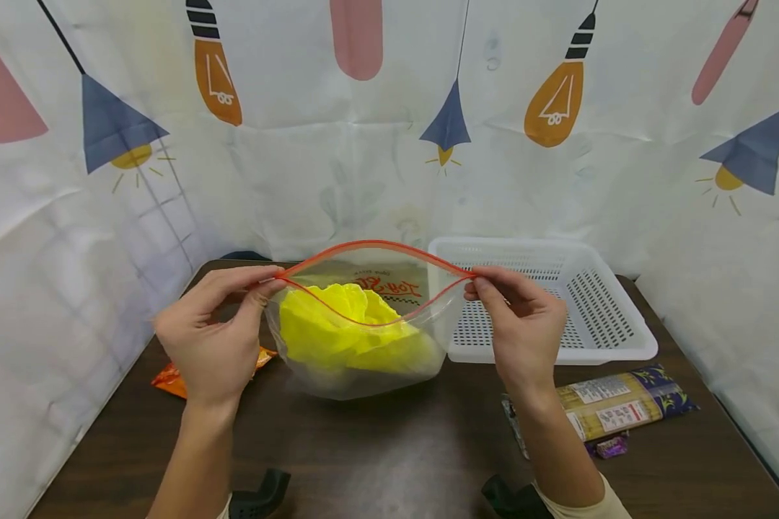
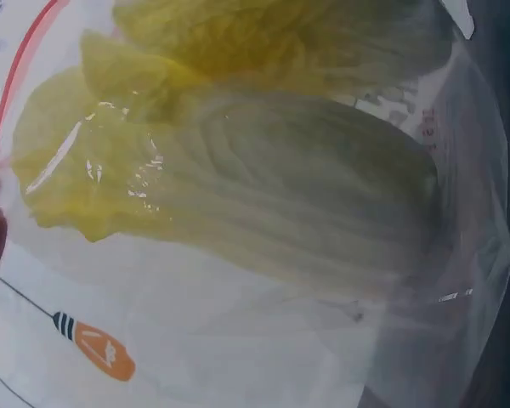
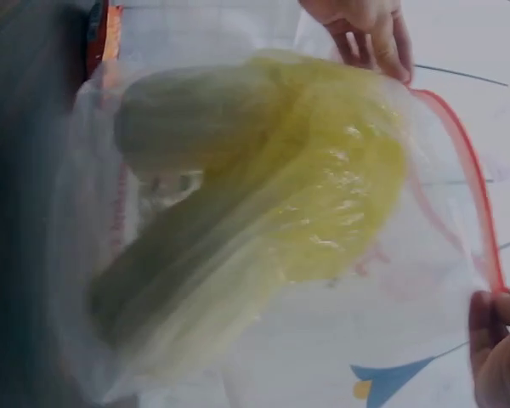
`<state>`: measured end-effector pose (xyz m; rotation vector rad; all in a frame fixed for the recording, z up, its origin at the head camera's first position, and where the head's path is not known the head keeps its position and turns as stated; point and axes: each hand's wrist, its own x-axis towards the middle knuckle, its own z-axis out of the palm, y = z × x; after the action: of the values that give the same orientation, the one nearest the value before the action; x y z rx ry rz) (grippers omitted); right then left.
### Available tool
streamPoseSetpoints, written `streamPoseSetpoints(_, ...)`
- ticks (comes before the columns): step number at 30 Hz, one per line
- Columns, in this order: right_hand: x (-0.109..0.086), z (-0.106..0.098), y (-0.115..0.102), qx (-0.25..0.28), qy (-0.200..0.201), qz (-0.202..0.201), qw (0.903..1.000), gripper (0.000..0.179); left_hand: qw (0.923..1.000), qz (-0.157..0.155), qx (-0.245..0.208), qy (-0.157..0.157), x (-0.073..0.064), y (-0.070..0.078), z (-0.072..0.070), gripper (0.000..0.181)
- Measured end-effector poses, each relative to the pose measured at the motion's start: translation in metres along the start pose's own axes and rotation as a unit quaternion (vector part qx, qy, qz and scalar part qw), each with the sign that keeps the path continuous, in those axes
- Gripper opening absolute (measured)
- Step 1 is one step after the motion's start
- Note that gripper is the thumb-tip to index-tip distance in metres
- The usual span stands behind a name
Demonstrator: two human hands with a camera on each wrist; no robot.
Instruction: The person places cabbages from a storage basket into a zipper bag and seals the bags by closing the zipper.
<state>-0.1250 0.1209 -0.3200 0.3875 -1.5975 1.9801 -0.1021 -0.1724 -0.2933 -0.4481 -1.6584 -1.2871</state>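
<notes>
A clear zip bag (image 1: 350,389) with a red zip strip is held up over the table, its mouth spread into an oval. Inside lie pale-stemmed, bright yellow-leaved heads that look like napa cabbage (image 1: 357,299); in the left wrist view the cabbage (image 2: 306,178) shows through the film. At the left end of the zip, my left hand (image 1: 217,339) pinches the edge between thumb and fingers. My right hand (image 1: 522,324) pinches the opposite end the same way. The right wrist view shows both the left hand (image 3: 365,30) and right hand (image 3: 497,357) at the zip's ends.
A white perforated basket (image 1: 613,324) stands at the back right. Nearer, partly behind my right forearm, lie a pack of dry noodles (image 1: 623,404) and a small purple wrapped piece (image 1: 612,446). An orange packet (image 1: 172,380) lies behind my left hand.
</notes>
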Motion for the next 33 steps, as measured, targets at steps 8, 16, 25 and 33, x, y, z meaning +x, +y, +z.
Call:
streamPoseSetpoints(8, 0.0, 0.002, 0.002, 0.002, 0.0, -0.012, 0.9999, 0.013, 0.9966, -0.021, -0.029, 0.074, -0.002, -0.004, 0.003, 0.013)
streamPoseSetpoints(16, 0.002, 0.001, 0.001, 0.001, 0.001, -0.008, 1.0, 0.014, 0.9959, -0.029, -0.049, 0.07, 0.001, -0.006, 0.002, 0.015)
streamPoseSetpoints(25, 0.002, 0.0, 0.001, -0.003, -0.003, 0.002, 1.0, 0.014, 0.9946, -0.101, 0.022, 0.008, 0.001, -0.015, -0.009, 0.018)
streamPoseSetpoints(33, 0.004, -0.004, 0.004, -0.031, 0.005, 0.02, 0.9993, 0.013, 0.9843, -0.155, 0.053, -0.065, 0.005, -0.016, -0.02, 0.02)
